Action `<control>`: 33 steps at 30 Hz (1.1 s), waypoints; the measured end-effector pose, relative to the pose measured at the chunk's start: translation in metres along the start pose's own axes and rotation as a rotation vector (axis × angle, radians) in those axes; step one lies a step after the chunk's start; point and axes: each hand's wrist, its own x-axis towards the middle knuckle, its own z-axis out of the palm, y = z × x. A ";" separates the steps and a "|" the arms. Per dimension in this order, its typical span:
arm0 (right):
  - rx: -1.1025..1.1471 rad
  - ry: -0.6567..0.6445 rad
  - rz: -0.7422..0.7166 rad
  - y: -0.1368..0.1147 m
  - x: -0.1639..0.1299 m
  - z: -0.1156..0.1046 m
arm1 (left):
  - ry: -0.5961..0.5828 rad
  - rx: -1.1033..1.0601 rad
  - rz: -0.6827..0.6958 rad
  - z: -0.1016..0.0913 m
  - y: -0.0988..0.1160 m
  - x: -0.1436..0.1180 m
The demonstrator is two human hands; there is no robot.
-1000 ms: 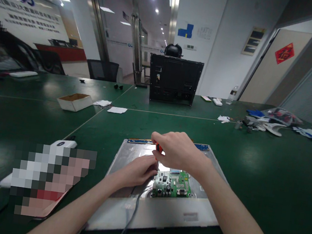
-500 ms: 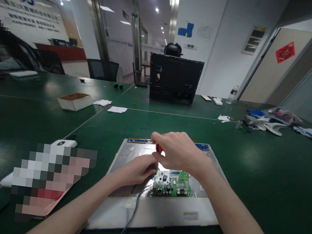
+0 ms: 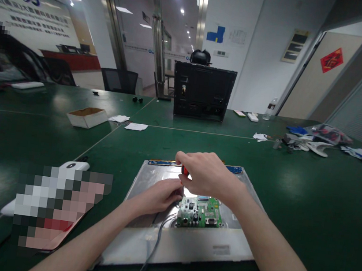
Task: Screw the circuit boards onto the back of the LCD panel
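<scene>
My right hand (image 3: 207,174) is closed around the red and black handle of a screwdriver (image 3: 185,170), held upright over the upper left corner of a green circuit board (image 3: 200,212). My left hand (image 3: 164,195) is closed low down by the screwdriver's shaft and the board's corner. Its fingertips are pressed together, and what they pinch is hidden. Under both hands lies a flat metal display panel (image 3: 186,247), with a blue strip board along its far edge. A dark cable (image 3: 155,250) runs from beside the board over the panel's near edge.
Left of the panel lie a white device (image 3: 75,166) and a pinkish flat thing (image 3: 69,227), both partly blurred. Farther off are an open box (image 3: 87,118), paper pieces (image 3: 136,127), and a black monitor casing (image 3: 203,92) with a person behind it. Gloves and bags lie at the right.
Almost nothing differs. My right hand and the screwdriver handle have shifted very slightly; the left hand, board and panel stay in place.
</scene>
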 end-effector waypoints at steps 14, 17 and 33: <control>-0.046 0.033 0.006 0.001 0.002 0.002 | -0.002 -0.001 -0.042 -0.001 0.008 -0.001; -0.056 0.036 0.017 0.002 0.003 0.003 | -0.001 -0.002 -0.034 -0.003 0.010 -0.001; 0.076 -0.030 -0.036 0.002 0.001 0.000 | 0.024 -0.047 -0.004 0.000 0.004 -0.001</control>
